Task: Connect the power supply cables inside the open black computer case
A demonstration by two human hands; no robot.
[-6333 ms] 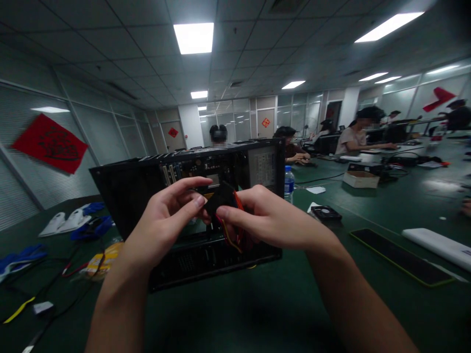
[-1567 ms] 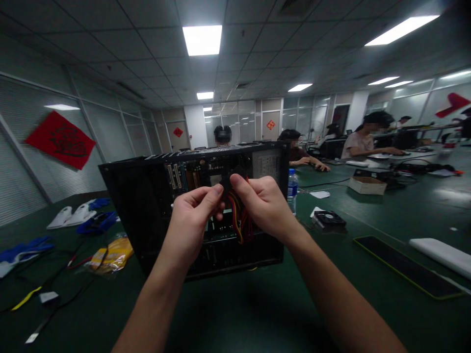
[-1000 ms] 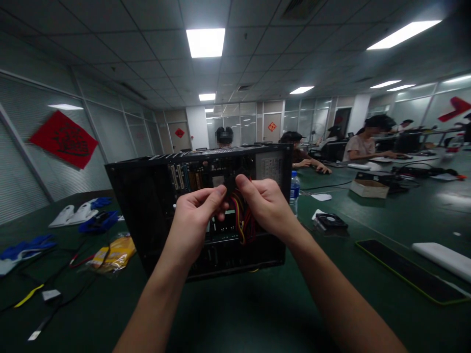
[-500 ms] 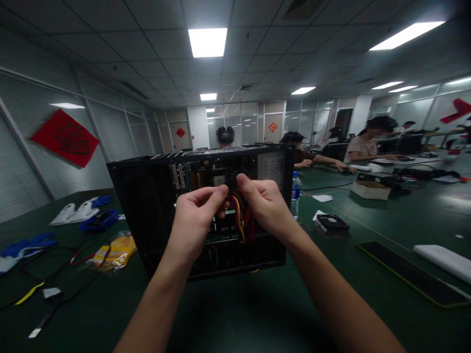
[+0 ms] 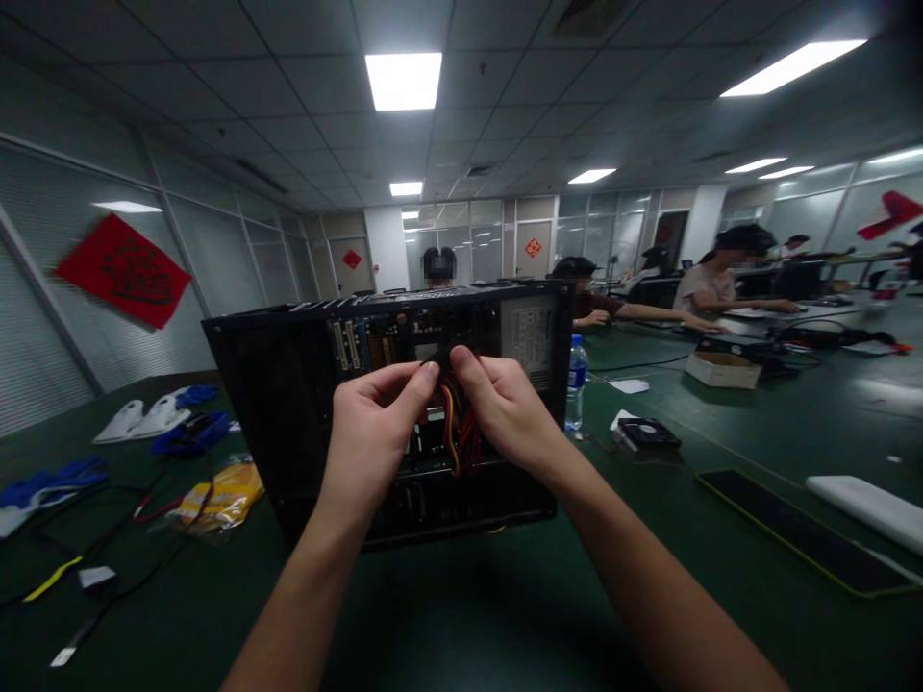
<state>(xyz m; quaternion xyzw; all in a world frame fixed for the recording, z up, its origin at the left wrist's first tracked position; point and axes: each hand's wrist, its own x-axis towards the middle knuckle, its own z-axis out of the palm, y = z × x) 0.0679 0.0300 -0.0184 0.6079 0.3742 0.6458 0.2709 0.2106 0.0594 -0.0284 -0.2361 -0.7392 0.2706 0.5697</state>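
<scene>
Connector (image 5: pixel 441 358) pinched by both hands; label (image 5: pixel 528 333) unreadable.

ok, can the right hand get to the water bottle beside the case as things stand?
Probably not straight away: the right hand is pinching the wire bundle, and the water bottle stands behind the case corner.

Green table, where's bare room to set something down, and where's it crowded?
The green table is bare in front of the computer case, under both forearms, and between the case and the black mat. Left is crowded: cables, yellow packet, blue gloves. Both hands grip the wire bundle.
</scene>
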